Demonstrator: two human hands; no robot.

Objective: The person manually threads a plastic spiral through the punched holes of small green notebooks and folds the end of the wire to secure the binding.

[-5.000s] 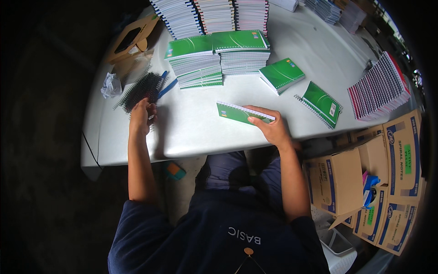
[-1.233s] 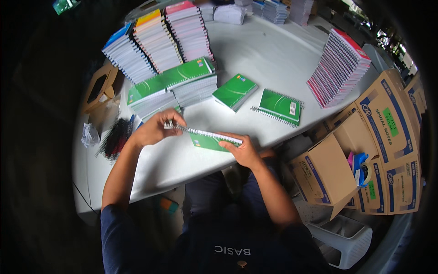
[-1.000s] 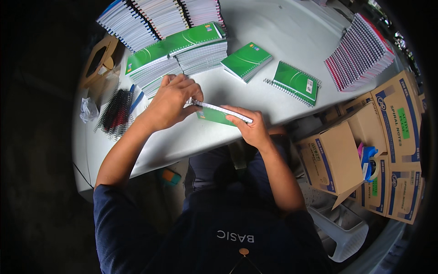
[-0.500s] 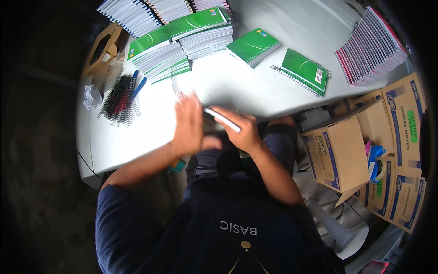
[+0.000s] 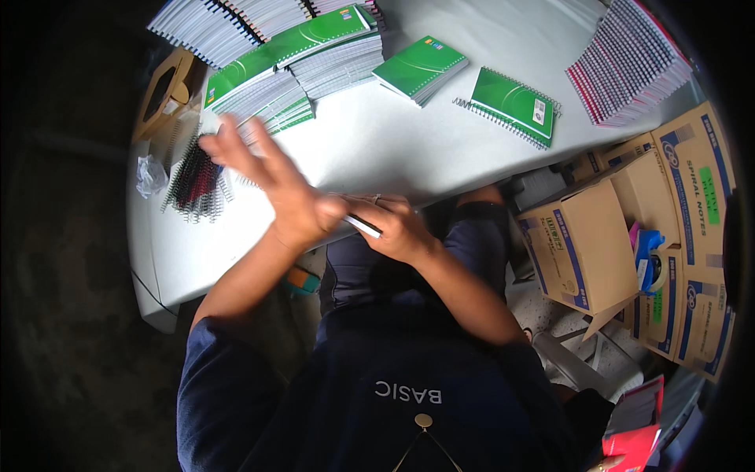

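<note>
My left hand (image 5: pixel 271 177) is raised over the near side of the table, fingers spread and partly blurred, with nothing seen in it. Its thumb side is close to my right hand (image 5: pixel 399 230), which is closed on a thin notebook (image 5: pixel 363 226) seen edge-on above my lap. Most of that notebook is hidden behind my hands. Beyond my left fingers lies a pile of black and red spiral binding coils (image 5: pixel 193 185). A green unbound notebook block (image 5: pixel 421 69) and a green notebook with a spiral coil (image 5: pixel 511 106) lie farther back on the table.
Stacks of green notebook blocks (image 5: pixel 295 47) stand at the back left, and a pile of red-edged spiral notebooks (image 5: pixel 625 67) at the back right. Cardboard boxes (image 5: pixel 578 244) and a blue tape dispenser (image 5: pixel 647 256) are at my right. Another person's hand (image 5: pixel 615 462) holds a red notebook (image 5: pixel 633 429).
My left hand has swung up and left, fingers spreading. My right hand has moved slightly left and down with the notebook. The red notebook and other person's hand have appeared at lower right.
</note>
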